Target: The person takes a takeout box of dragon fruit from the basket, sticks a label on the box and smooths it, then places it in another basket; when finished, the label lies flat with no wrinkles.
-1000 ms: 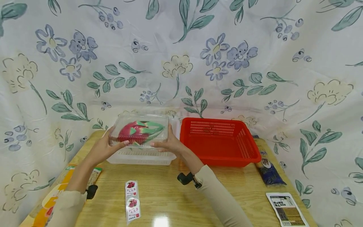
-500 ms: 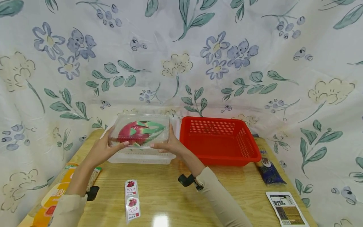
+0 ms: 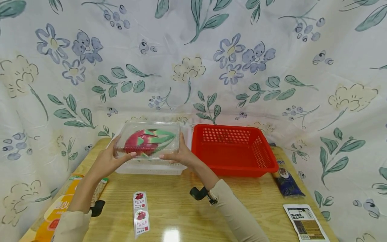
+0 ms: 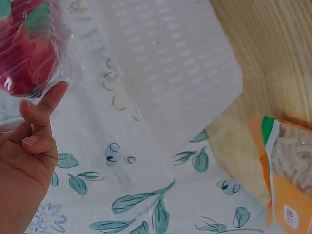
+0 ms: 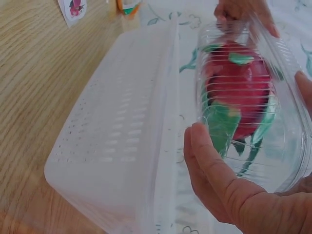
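A clear plastic box (image 3: 164,126) with a red and green dragon fruit (image 3: 142,139) inside is held up over the white basket (image 3: 151,169). My left hand (image 3: 107,161) grips its left end, thumb along the near side. At the right end my right hand (image 3: 184,153) holds it the same way, thumb on the near edge. In the right wrist view the fingers (image 5: 209,156) lie against the ribbed underside of the box. The left wrist view shows fingers (image 4: 51,100) at the box's corner. Much of the basket is hidden behind the box.
A red basket (image 3: 229,171) stands right of the white one. A strip of dragon fruit stickers (image 3: 141,215) lies in front. An orange packet (image 3: 57,211) lies at the left. A dark blue packet (image 3: 285,183) and a white-and-brown pouch (image 3: 306,223) lie at the right edge.
The hands and the box have hardly moved; the box's left end shifts very slightly left. The fruit inside sits a touch further left than half a second ago.
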